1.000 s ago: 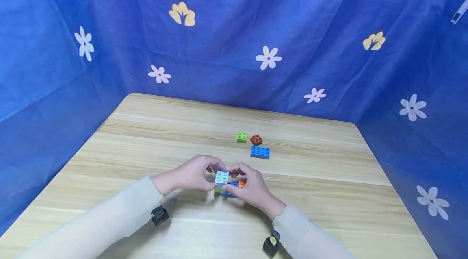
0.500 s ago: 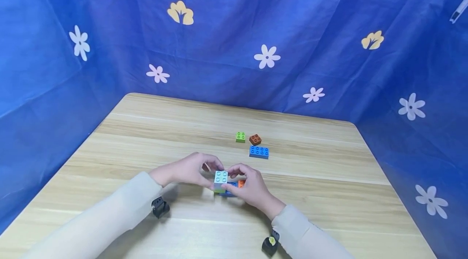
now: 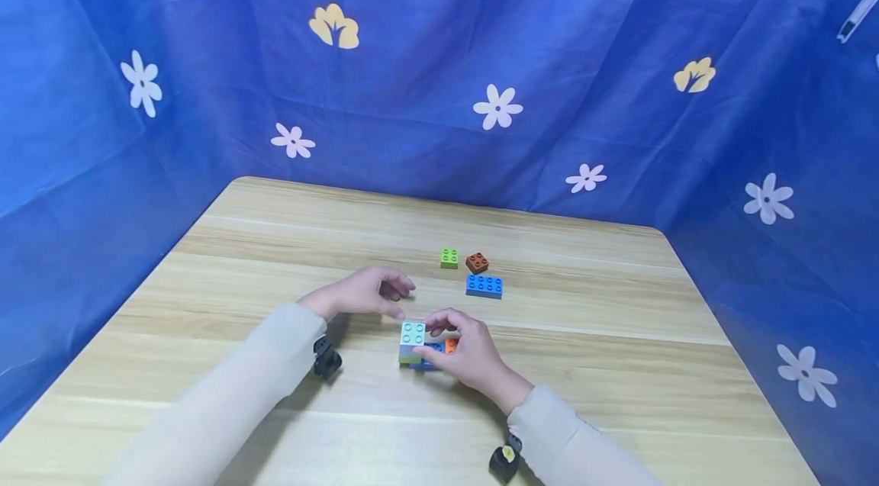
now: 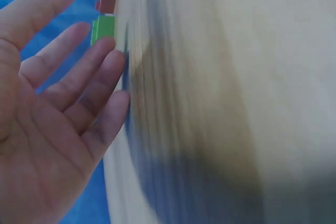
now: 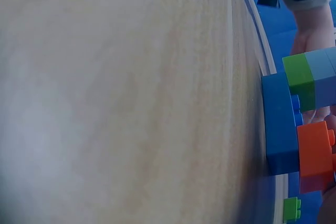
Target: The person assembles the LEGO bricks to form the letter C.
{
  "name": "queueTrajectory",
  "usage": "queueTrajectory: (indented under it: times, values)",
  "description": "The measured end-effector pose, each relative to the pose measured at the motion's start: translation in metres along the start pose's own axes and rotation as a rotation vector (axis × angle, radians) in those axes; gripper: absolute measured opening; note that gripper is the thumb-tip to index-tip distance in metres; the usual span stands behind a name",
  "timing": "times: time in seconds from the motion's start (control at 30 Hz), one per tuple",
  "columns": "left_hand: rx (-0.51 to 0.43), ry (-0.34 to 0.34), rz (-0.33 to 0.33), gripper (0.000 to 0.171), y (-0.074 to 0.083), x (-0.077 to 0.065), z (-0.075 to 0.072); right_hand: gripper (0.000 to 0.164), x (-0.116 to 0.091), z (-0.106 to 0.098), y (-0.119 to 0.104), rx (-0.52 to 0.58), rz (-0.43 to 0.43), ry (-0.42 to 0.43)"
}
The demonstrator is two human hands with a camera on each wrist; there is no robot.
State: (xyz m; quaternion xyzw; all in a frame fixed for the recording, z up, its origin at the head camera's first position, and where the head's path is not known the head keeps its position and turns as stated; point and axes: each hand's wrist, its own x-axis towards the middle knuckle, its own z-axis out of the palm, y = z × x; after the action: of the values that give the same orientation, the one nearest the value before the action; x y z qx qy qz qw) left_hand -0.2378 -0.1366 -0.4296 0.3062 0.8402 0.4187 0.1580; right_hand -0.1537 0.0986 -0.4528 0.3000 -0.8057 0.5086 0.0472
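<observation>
My right hand [image 3: 472,349] pinches a small toy brick assembly, thumb in front and fingers behind. A long blue brick [image 5: 279,124] forms its base. On one end sits a green brick [image 5: 300,82] with light blue brick [image 5: 323,72] stacked above it; an orange brick [image 5: 315,156] sits on the other end. In the head view the light blue top [image 3: 413,333] faces up, and my right hand partly covers the blue and orange bricks. My left hand [image 3: 360,292] hovers just behind and left of the stack, fingers relaxed and holding nothing; its palm shows in the left wrist view.
Farther back on the wooden table [image 3: 330,226] lie a lime green brick [image 3: 449,259], a brown brick [image 3: 477,263] and a blue eight-stud brick [image 3: 484,286]. A blue patterned cloth [image 3: 412,89] encloses the table's back and sides.
My left hand has let go of the brick stack and moved up and away from it. The right hand keeps its grip in nearly the same place.
</observation>
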Motion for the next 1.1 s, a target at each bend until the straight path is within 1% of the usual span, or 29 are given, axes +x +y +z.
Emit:
queueTrajectory:
  times: [0.1, 0.2, 0.37, 0.53, 0.6, 0.73, 0.83, 0.93, 1.1]
  values:
    - [0.031, 0.074, -0.003, 0.050, -0.003, 0.012, 0.001, 0.032, 0.000, 0.000, 0.000, 0.002, 0.006, -0.002]
    - [0.052, 0.135, -0.026, 0.050, -0.006, 0.025, 0.003, 0.032, 0.001, 0.000, 0.000, 0.000, 0.018, -0.004]
    - [0.020, 0.225, -0.060, 0.051, -0.010, 0.042, 0.007, 0.033, 0.002, 0.000, 0.000, -0.001, 0.027, -0.004]
    - [0.003, 0.300, -0.099, 0.050, -0.009, 0.057, 0.010, 0.032, 0.003, 0.000, 0.000, 0.005, 0.016, 0.007]
    - [-0.002, 0.319, -0.111, 0.049, -0.007, 0.062, 0.011, 0.032, 0.003, 0.000, -0.001, 0.004, 0.002, 0.011]
    - [-0.014, 0.336, -0.115, 0.052, -0.005, 0.073, 0.015, 0.031, 0.003, 0.000, 0.000, 0.015, 0.010, 0.011]
    - [-0.021, 0.335, -0.123, 0.058, -0.003, 0.081, 0.017, 0.031, 0.003, 0.000, 0.000, 0.032, 0.026, 0.006]
    - [-0.017, 0.332, -0.139, 0.064, -0.002, 0.087, 0.020, 0.031, 0.004, 0.000, 0.001, 0.035, 0.020, 0.002]
    - [0.008, 0.328, -0.172, 0.066, 0.000, 0.094, 0.022, 0.031, 0.003, 0.000, 0.001, 0.030, 0.009, -0.002]
